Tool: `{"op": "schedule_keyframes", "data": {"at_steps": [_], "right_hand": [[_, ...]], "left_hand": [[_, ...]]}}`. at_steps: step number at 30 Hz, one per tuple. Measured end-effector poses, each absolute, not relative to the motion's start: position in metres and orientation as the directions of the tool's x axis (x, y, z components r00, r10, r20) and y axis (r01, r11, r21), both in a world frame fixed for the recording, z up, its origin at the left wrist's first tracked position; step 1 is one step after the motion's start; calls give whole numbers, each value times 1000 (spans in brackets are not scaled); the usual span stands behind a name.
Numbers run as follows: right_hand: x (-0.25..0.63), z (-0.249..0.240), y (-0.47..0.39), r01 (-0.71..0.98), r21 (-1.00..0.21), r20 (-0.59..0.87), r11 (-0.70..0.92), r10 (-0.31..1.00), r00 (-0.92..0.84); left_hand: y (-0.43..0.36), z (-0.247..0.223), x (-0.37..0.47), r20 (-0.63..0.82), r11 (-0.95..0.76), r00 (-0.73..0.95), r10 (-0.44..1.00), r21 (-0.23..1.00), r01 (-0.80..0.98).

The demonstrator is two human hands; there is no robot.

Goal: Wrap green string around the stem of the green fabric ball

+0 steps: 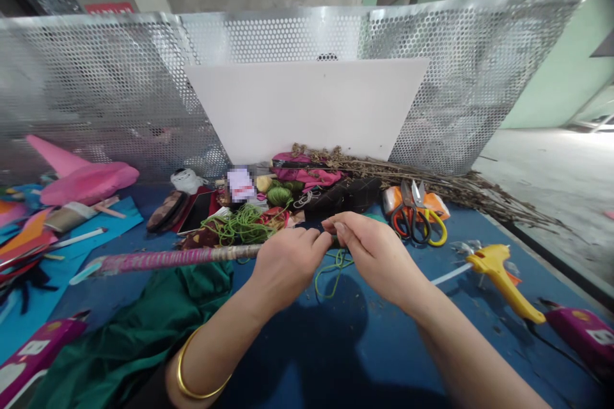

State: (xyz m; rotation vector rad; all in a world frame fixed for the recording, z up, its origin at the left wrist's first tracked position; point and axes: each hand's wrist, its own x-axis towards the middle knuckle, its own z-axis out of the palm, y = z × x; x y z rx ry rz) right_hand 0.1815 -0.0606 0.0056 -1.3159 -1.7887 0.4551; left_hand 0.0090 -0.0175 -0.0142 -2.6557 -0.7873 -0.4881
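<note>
A long stick (167, 260) wrapped in pink-purple and brownish strips runs sideways over the table, its left end showing a pale blue tip. My left hand (288, 259), with a gold bangle at the wrist, is closed around its right part. Close beside it, my right hand (371, 249) is closed in a pinch at the stick's right end. Green yarn (330, 294) hangs in a loop below the fingers and seems to run into them. What exactly the right fingertips press on is partly hidden. Dark green cloth (139, 326) lies under my left forearm.
Balls of green yarn (281, 196), scissors (416, 214) and dried stems (432, 179) lie behind my hands. A yellow glue gun (506, 275) is at right, with purple tools at both sides. Coloured sheets (91, 230) and a pink hat-like piece (86, 179) lie left. A white board (311, 108) leans behind.
</note>
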Motion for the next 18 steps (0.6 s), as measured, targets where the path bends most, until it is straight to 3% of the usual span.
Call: {"op": "schedule_keyframes", "data": {"at_steps": [4, 7, 11, 15, 18], "right_hand": [[191, 10, -61, 401, -813, 417, 422, 903, -104], [208, 17, -61, 137, -946, 297, 293, 955, 9], [234, 22, -54, -119, -982, 123, 149, 972, 200], [250, 11, -39, -16, -988, 140, 155, 927, 349], [255, -5, -26, 239, -955, 254, 175, 900, 354]], "left_hand": [[-13, -13, 4, 394, -780, 781, 485, -209, 590], [-8, -9, -1, 413, -772, 753, 512, -164, 614], [-4, -1, -10, 411, -767, 703, 580, -15, 641], [-3, 6, -16, 358, -743, 657, 664, 215, 634], [-6, 10, -17, 265, -668, 624, 735, 439, 601]]}}
